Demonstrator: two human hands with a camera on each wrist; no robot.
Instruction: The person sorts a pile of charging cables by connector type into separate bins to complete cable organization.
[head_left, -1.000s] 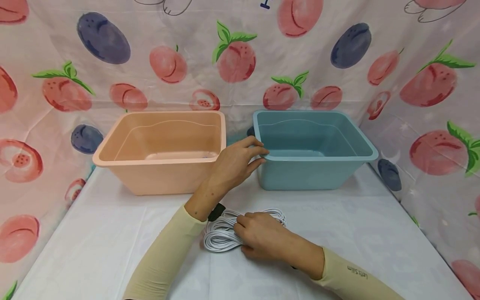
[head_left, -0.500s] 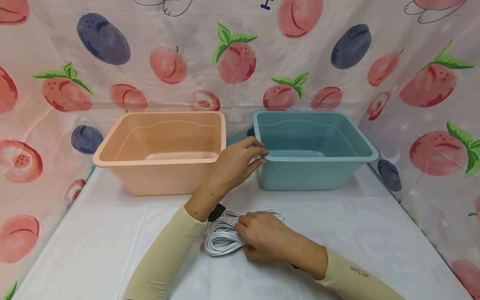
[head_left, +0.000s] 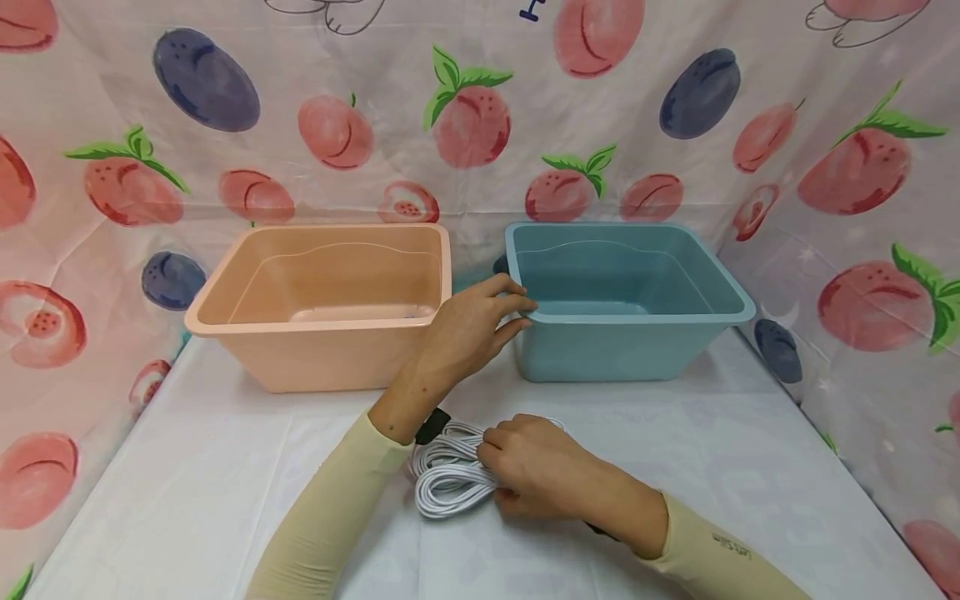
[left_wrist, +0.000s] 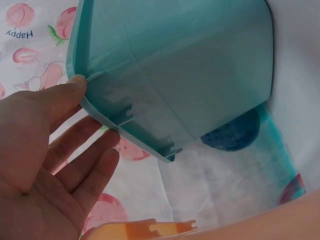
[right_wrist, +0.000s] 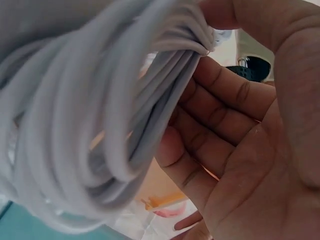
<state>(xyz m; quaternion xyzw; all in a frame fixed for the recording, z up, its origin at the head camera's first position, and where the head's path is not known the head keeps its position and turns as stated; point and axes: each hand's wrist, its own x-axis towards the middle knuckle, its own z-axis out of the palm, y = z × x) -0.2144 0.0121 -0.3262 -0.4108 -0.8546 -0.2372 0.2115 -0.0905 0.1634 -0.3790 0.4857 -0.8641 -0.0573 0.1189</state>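
Note:
A bundled coil of white cable (head_left: pixel 448 487) is at the front middle of the table. My right hand (head_left: pixel 542 467) grips its right side from above, and the right wrist view shows the thumb and fingers (right_wrist: pixel 227 92) pinching the loops (right_wrist: pixel 87 125) where they gather. Farther back, my left hand (head_left: pixel 474 327) reaches across to the teal plastic bin (head_left: pixel 600 352) at its near left corner. Seen from the left wrist, the thumb (left_wrist: pixel 67 95) lies on the rim and the other fingers curl at its underside. The left forearm passes in front of the peach bin's right end.
The peach plastic bin (head_left: pixel 326 358) stands left of the teal one, with a narrow gap between them. A white cloth (head_left: pixel 187 483) covers the table. Fruit-printed curtain (head_left: pixel 480 183) hangs close behind both bins and along the sides.
My right hand has shifted slightly to the right, and the cable coil has moved a little right and toward me with it. The left hand stays at the teal bin's corner.

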